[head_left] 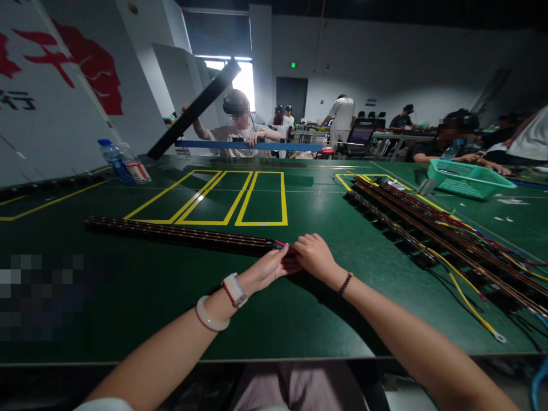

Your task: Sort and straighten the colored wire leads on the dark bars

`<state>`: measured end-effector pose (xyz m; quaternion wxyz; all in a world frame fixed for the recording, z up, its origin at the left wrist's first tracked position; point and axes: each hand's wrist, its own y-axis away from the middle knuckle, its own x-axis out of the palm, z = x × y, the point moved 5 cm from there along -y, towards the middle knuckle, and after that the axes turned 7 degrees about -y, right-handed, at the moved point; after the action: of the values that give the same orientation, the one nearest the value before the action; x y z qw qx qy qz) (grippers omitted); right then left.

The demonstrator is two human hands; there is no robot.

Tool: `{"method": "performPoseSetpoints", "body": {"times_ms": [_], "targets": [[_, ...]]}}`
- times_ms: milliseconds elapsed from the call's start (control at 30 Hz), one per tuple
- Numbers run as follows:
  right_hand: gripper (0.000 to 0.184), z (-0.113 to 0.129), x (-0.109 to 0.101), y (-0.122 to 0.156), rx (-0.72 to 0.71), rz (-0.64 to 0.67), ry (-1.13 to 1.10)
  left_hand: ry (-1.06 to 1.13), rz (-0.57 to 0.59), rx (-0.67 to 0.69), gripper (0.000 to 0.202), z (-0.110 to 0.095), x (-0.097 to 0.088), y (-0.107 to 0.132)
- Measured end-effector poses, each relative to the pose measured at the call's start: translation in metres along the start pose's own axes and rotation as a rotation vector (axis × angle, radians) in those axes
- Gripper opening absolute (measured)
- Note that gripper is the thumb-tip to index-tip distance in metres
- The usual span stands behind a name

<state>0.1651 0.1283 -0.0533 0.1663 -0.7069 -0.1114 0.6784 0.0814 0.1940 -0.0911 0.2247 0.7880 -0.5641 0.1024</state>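
Note:
A long dark strip (180,233) with rows of small contacts lies across the green table (299,308), running from the far left to my hands. My left hand (269,266) pinches the strip's right end, where red and blue wires (283,245) come out. My right hand (314,256) is closed over the same end from the other side, fingers curled on the wires. A watch and a pale bangle sit on my left wrist, a bead bracelet on my right.
A pile of several similar strips with yellow, red and black wires (440,240) lies at the right. Yellow tape boxes (240,200) mark the table's middle. Water bottles (124,162) stand far left, a green basket (468,178) far right. Other people work behind.

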Motion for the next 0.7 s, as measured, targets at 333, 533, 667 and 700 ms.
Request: {"method": "performPoseSetpoints", "body": {"times_ms": [333,533,667,700], "targets": [[0.018,0.021,-0.003,0.012,-0.217,-0.053,0.111,0.245,-0.161,0.075,0.023,0.007,-0.001,-0.018],[0.022,0.005,-0.012,0.008,-0.045,0.008,-0.138,0.182,-0.143,0.072,0.024,0.005,0.0,-0.015],[0.026,-0.004,-0.003,0.005,0.076,0.208,-0.188,0.14,-0.121,0.071,0.024,0.006,0.001,-0.015],[0.027,-0.005,-0.001,0.004,0.081,0.246,-0.167,0.123,-0.124,0.08,0.023,0.006,0.0,-0.015]]}}
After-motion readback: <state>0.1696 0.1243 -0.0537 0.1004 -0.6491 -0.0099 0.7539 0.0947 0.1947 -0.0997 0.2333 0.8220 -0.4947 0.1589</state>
